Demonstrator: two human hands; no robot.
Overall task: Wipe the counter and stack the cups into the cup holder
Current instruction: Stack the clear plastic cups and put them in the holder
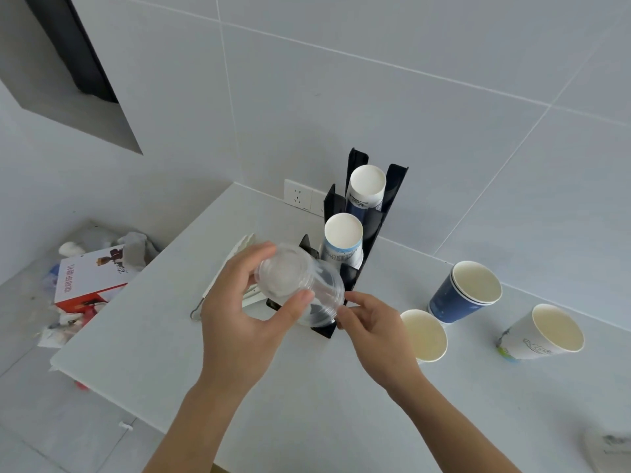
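Observation:
My left hand (239, 315) grips a clear plastic cup (290, 278), held on its side over the front slot of the black cup holder (382, 213). My right hand (372, 322) touches the cup's wide rim with its fingertips. Two stacks of paper cups lie in the holder's rear slots, a far stack (367, 186) and a nearer stack (343, 233). On the white counter (307, 387) to the right stand a blue paper cup (464, 291), a small white cup (425, 334) and a white printed cup (543, 332).
A folded white cloth (235, 261) lies on the counter behind my left hand. Wall sockets (298, 196) sit behind the holder. Left of the counter's edge, a bin (88, 278) holds a red and white box and crumpled paper. A white object (611, 445) shows at the bottom right.

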